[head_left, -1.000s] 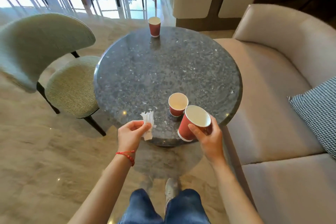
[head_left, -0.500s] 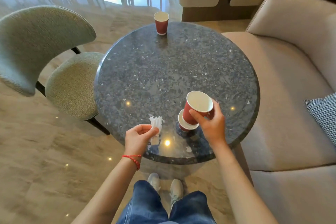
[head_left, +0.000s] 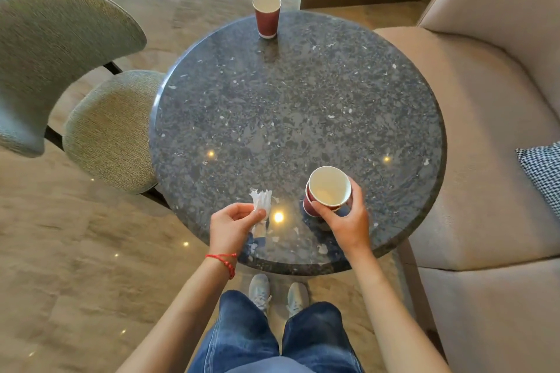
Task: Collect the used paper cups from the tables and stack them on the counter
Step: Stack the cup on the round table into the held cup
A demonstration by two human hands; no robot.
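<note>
My right hand grips a red paper cup with a white inside, set down into a second red cup that stands on the round dark stone table; only the left side of the lower cup shows. A third red cup stands upright at the table's far edge. My left hand pinches a crumpled white napkin over the near part of the table.
A green upholstered chair stands left of the table. A beige sofa with a checked cushion runs along the right. My legs and shoes are below the table's near edge. Small white scraps lie on the tabletop.
My right hand lowered the held cup over and into the cup standing on the table. My left hand kept the napkin. The view moved closer to the table.
</note>
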